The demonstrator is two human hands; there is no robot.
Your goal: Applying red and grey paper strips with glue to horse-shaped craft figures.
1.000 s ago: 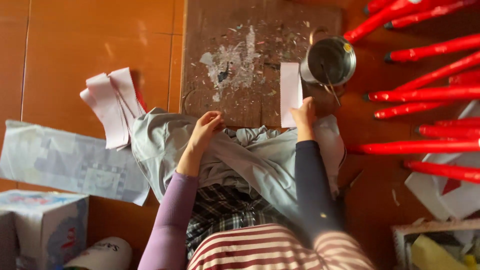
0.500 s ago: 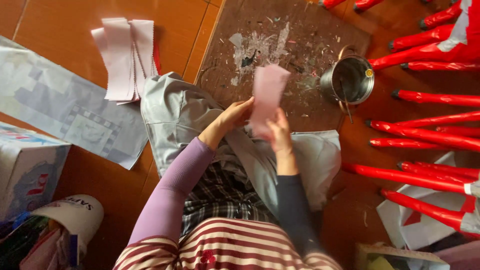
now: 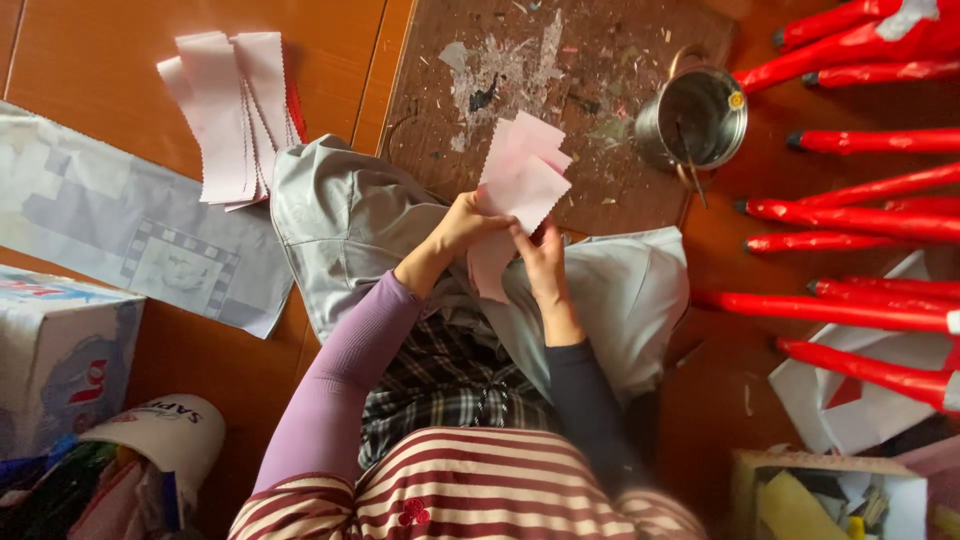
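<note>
At centre frame, a seated person's left hand (image 3: 462,228) and right hand (image 3: 540,262) pinch a fan of pale pink zigzag-edged paper slips (image 3: 520,180), fingers spreading them apart. The slips hang above a paste-spattered brown work board (image 3: 610,190), beside a small metal pot (image 3: 697,118), apparently kept within reach.

An orange-brown tiled floor (image 3: 90,60) is seen under soft daylight, and a worn, paint-flecked wooden board (image 3: 600,60) is laid across it as the surface.
</note>
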